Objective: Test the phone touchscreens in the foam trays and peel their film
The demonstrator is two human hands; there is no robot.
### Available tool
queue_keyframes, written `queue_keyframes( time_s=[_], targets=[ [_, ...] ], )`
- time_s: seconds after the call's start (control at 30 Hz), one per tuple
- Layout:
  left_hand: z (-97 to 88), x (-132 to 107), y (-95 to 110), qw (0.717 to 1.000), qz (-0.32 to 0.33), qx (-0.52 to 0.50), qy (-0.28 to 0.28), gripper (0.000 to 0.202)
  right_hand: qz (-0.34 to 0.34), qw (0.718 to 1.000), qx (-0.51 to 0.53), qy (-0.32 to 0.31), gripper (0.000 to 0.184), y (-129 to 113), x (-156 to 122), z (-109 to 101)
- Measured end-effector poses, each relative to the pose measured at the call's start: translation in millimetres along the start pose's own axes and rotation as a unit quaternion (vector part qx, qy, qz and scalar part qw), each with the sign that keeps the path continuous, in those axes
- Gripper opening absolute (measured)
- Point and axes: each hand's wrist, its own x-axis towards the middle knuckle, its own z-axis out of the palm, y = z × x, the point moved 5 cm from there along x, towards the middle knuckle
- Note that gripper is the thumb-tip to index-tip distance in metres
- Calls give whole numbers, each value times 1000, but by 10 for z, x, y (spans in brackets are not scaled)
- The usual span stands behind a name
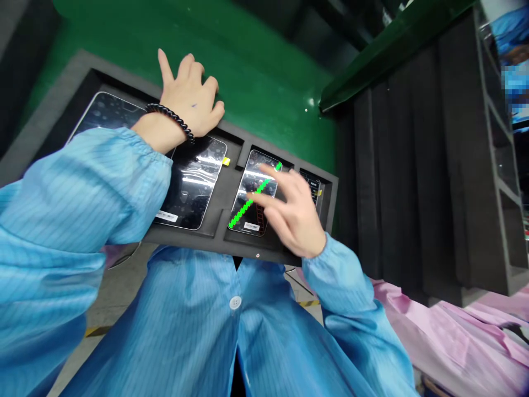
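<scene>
The left grip (190, 96) is released, its spread fingers laid on the rim of a black foam tray (215, 234), with a beaded bracelet (169, 118) at the wrist. The right grip (289, 212) is open above a glass phone panel (256, 184) crossed by a green zigzag line (250, 201), seated in a tray compartment; contact cannot be determined. A second glass panel (192, 182) lies in the adjacent compartment. The tray rests on a green counter (256, 71).

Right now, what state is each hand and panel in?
Left hand: open, on black foam tray
Right hand: open, fingers spread
First glass panel: in slot, partly under left sleeve
Second glass panel: in slot
Third glass panel: in slot, green zigzag line across
Fourth glass panel: mostly hidden
</scene>
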Motion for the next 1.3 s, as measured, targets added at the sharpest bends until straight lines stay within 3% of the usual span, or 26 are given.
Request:
queue_keyframes(
  time_s=[0.13, 0.4, 0.67, 1.3],
  targets=[
    [-9, -15, 11, 1000, -1, 4, 2, 61, 90, 993, -74, 15, 44, 295, 328, -50],
    [14, 13, -19, 1000, -7, -22, 1, 62, 83, 991, -102, 3, 45, 397, 619, 153],
    [31, 30, -25, 1000, -11, 2, -5, 66, 85, 991, -103, -27, 48, 322, 491, 153],
    [21, 31, -46, 1000, 6, -3, 5, 65, 83, 994, -68, -31, 42, 58, -68, 157]
  ],
)
